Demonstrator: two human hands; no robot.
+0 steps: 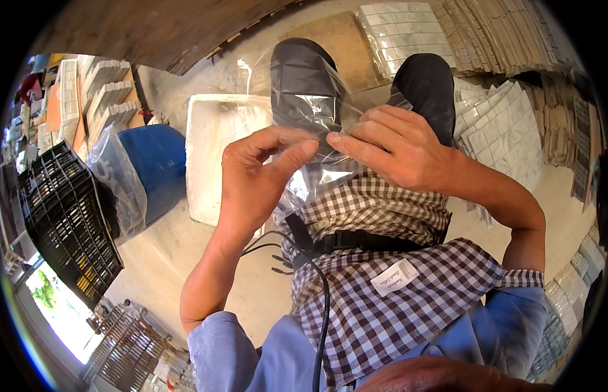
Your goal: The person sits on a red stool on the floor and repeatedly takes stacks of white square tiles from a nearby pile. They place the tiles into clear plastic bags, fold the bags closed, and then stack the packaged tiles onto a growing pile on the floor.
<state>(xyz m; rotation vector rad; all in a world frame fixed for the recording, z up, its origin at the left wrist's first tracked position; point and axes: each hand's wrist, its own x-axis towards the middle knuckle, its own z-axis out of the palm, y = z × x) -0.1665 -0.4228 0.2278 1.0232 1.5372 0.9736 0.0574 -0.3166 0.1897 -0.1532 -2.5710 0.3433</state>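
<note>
Both hands, left (pixel 255 179) and right (pixel 395 147), pinch the clear plastic bag (pixel 310 111) held between them.

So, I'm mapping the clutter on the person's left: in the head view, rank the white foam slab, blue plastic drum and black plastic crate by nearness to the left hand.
1. White foam slab, right behind the left hand.
2. Blue plastic drum, further left.
3. Black plastic crate, far left.

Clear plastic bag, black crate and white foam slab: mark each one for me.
clear plastic bag (pixel 310 108): head view, its upper film over the knee.
black crate (pixel 65 222): head view, its slatted side wall.
white foam slab (pixel 209 153): head view, its bare top.
</note>
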